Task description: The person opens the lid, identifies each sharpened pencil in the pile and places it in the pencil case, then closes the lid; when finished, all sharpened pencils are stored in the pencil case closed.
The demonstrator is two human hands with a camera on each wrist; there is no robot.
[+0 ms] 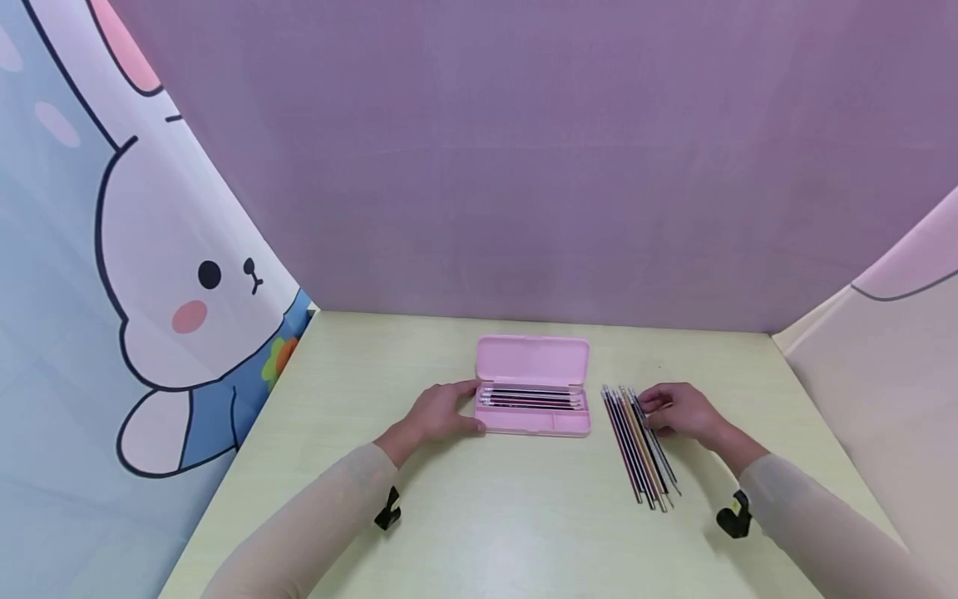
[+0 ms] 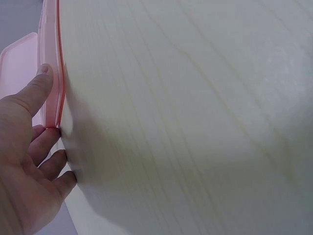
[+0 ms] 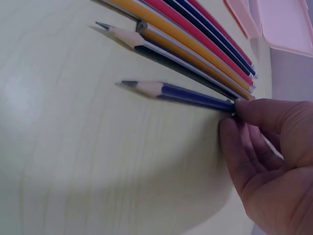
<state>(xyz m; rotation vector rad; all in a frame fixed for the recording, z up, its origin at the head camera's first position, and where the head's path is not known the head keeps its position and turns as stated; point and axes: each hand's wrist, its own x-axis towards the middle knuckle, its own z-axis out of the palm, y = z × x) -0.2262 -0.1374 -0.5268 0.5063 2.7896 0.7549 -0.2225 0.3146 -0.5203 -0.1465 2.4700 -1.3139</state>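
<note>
A pink pencil case point(image 1: 516, 421) lies on the table with its lid point(image 1: 533, 359) raised at the back. Several pencils point(image 1: 530, 398) lie lengthwise in its rear compartment. My left hand point(image 1: 437, 412) holds the case by its left end, thumb at the front corner and fingers against the end wall. To the right of the case, several loose pencils point(image 1: 632, 449) form a slanted row. At the right side of that row, my right hand point(image 1: 684, 412) pinches a dark blue pencil point(image 3: 193, 97) by its far end between thumb and fingers. That pencil's sharpened tip points toward me.
The pale wood-grain table point(image 1: 494, 516) ends at a purple backdrop point(image 1: 524, 166). A cloth with a rabbit print point(image 1: 195, 208) hangs on the left, and a pale pink panel point(image 1: 891, 374) stands on the right. A narrow front compartment of the case holds no pencils.
</note>
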